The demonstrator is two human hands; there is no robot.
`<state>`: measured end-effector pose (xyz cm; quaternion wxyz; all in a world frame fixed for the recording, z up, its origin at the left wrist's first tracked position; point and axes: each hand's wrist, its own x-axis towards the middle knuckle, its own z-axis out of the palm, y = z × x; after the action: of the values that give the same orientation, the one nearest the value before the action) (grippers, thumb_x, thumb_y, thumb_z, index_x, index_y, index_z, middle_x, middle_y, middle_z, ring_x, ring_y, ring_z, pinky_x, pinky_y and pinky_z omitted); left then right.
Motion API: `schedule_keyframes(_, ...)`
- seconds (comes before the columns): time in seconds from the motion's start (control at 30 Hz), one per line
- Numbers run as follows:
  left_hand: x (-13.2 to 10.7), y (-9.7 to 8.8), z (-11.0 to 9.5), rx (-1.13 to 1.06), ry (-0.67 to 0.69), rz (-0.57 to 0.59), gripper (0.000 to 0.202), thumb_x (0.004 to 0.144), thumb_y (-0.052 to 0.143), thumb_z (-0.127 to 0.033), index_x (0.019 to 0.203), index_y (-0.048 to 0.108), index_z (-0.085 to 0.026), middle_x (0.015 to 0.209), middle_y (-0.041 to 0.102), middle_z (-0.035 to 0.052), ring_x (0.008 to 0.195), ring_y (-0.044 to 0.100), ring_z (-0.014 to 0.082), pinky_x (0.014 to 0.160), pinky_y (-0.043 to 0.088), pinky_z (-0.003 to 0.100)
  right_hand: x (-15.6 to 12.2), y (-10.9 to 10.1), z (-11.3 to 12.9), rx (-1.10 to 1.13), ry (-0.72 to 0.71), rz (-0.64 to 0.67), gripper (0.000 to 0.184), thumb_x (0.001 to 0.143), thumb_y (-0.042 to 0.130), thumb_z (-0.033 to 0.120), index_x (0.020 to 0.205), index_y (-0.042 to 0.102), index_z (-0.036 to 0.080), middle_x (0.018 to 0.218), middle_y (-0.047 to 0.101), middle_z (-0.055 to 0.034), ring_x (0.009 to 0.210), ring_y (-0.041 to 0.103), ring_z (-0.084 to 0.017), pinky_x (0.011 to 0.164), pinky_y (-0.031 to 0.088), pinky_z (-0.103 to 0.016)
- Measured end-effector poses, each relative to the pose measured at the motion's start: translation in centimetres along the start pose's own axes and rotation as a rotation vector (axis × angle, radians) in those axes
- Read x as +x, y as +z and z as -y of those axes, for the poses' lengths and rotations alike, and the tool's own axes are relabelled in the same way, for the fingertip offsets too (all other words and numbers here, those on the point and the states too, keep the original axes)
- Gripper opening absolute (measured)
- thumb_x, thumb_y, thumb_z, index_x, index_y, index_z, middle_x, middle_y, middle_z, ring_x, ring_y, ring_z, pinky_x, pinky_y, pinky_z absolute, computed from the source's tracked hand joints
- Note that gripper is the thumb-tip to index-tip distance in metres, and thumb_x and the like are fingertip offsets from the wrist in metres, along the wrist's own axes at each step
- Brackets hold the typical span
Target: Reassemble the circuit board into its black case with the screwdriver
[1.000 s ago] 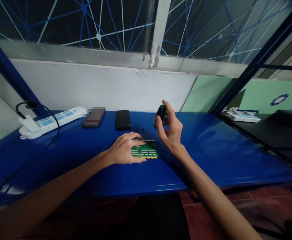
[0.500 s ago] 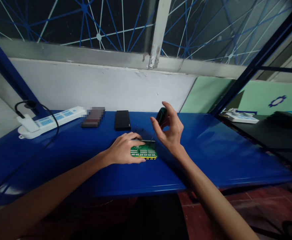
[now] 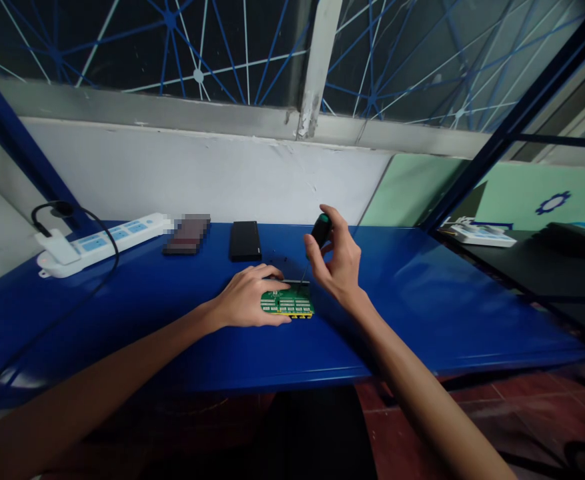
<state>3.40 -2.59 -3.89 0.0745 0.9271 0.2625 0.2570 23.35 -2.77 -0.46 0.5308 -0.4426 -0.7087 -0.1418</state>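
Note:
A green circuit board [image 3: 292, 305] with a yellow front edge lies on the blue table. My left hand [image 3: 252, 298] grips its left side, fingers over the far part and thumb along the near edge, so that half is hidden. In my right hand [image 3: 341, 260] is a screwdriver [image 3: 321, 230] with a dark handle and green end, held between thumb and fingers. It leans, and its thin shaft runs down to the right part of the board. Whether the tip sits in a screw is too small to tell.
Behind the board are a black box [image 3: 245, 241], a few tiny dark bits [image 3: 279, 259] and a blurred-out dark flat item [image 3: 188, 234]. A white power strip [image 3: 115, 237] with a black cable stands at the left. The table's front edge [image 3: 297, 383] is near me.
My right hand's fingers have shifted slightly on the screwdriver, and its handle has tilted so the green end shows. The left hand and board look almost unmoved.

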Motion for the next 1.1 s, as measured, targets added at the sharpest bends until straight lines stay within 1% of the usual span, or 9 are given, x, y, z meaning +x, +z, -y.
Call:
schedule_keyframes(0.1, -0.03, 0.04, 0.03, 0.002, -0.001, -0.001, 0.053, 0.070, 0.072, -0.052, 0.111, 0.068, -0.018, 0.113, 0.062, 0.0101, 0.099, 0.060, 0.0258, 0.089, 0.048, 0.045, 0.00, -0.07, 0.03, 0.024, 0.013, 0.025, 0.052, 0.094, 0.043, 0.029, 0.144, 0.030, 0.022, 0.092, 0.066, -0.0038, 0.055, 0.056, -0.012, 0.057, 0.051, -0.029)
schedule_keyframes(0.27, -0.05, 0.08, 0.05, 0.006, -0.001, -0.003, 0.052, 0.070, 0.071, -0.052, 0.111, 0.068, -0.019, 0.113, 0.062, 0.0095, 0.099, 0.060, 0.0255, 0.089, 0.048, 0.044, 0.06, 0.02, -0.04, -0.021, -0.046, -0.057, 0.056, 0.086, 0.058, 0.038, 0.138, 0.040, 0.025, 0.092, 0.064, -0.0037, 0.054, 0.053, -0.012, 0.053, 0.050, -0.029)
schedule_keyframes(0.33, -0.06, 0.08, 0.06, 0.007, 0.002, -0.003, 0.052, 0.070, 0.071, -0.052, 0.110, 0.068, -0.019, 0.113, 0.062, 0.0099, 0.099, 0.060, 0.0257, 0.089, 0.048, 0.044, 0.07, -0.04, -0.04, -0.033, -0.043, -0.028, 0.053, 0.088, 0.055, 0.039, 0.137, 0.043, 0.024, 0.089, 0.064, -0.0038, 0.056, 0.055, -0.013, 0.055, 0.051, -0.029)
schedule_keyframes(0.47, -0.04, 0.10, 0.08, 0.001, 0.009, -0.012, 0.052, 0.070, 0.071, -0.052, 0.110, 0.068, -0.019, 0.112, 0.062, 0.0097, 0.098, 0.060, 0.0255, 0.089, 0.048, 0.045, 0.07, -0.14, 0.01, -0.003, 0.001, 0.026, 0.050, 0.095, 0.041, 0.034, 0.143, 0.033, 0.026, 0.096, 0.066, -0.0043, 0.057, 0.057, -0.013, 0.056, 0.052, -0.029)
schedule_keyframes(0.63, 0.02, 0.06, 0.02, -0.002, -0.003, 0.008, 0.052, 0.070, 0.073, -0.052, 0.111, 0.068, -0.020, 0.113, 0.061, 0.0087, 0.099, 0.059, 0.0252, 0.089, 0.047, 0.044, 0.13, -0.20, 0.03, -0.061, -0.024, -0.053, 0.053, 0.088, 0.055, 0.041, 0.137, 0.041, 0.025, 0.087, 0.065, -0.0032, 0.052, 0.051, -0.012, 0.053, 0.048, -0.029)
schedule_keyframes(0.8, 0.07, 0.07, 0.16, 0.010, -0.016, 0.004, 0.053, 0.069, 0.073, -0.053, 0.110, 0.068, -0.019, 0.113, 0.062, 0.0092, 0.100, 0.060, 0.0257, 0.089, 0.047, 0.044, -0.04, -0.23, -0.15, -0.018, 0.015, 0.038, 0.052, 0.094, 0.041, 0.034, 0.144, 0.032, 0.024, 0.093, 0.066, -0.0044, 0.055, 0.055, -0.013, 0.058, 0.050, -0.030)
schedule_keyframes(0.87, 0.10, 0.12, 0.30, 0.017, -0.024, 0.002, 0.053, 0.070, 0.073, -0.054, 0.110, 0.068, -0.019, 0.113, 0.062, 0.0092, 0.101, 0.059, 0.0262, 0.090, 0.047, 0.045, -0.03, -0.15, -0.18, -0.011, 0.023, 0.016, 0.053, 0.094, 0.043, 0.034, 0.144, 0.031, 0.025, 0.093, 0.066, -0.0041, 0.054, 0.056, -0.013, 0.057, 0.050, -0.030)
schedule_keyframes(1.0, 0.16, 0.22, 0.46, 0.014, -0.023, -0.003, 0.053, 0.070, 0.072, -0.054, 0.111, 0.068, -0.020, 0.114, 0.062, 0.0088, 0.103, 0.059, 0.0260, 0.091, 0.047, 0.044, 0.17, -0.15, 0.02, -0.035, 0.003, -0.030, 0.054, 0.087, 0.056, 0.039, 0.137, 0.040, 0.026, 0.094, 0.066, -0.0038, 0.053, 0.054, -0.012, 0.055, 0.050, -0.030)
schedule_keyframes(1.1, 0.22, 0.16, 0.35, 0.018, -0.022, -0.001, 0.052, 0.070, 0.072, -0.053, 0.110, 0.068, -0.021, 0.114, 0.062, 0.0093, 0.103, 0.060, 0.0264, 0.090, 0.047, 0.045, 0.21, -0.23, 0.08, -0.008, 0.011, 0.028, 0.051, 0.092, 0.048, 0.035, 0.140, 0.037, 0.025, 0.092, 0.066, -0.0040, 0.058, 0.058, -0.014, 0.059, 0.051, -0.031)
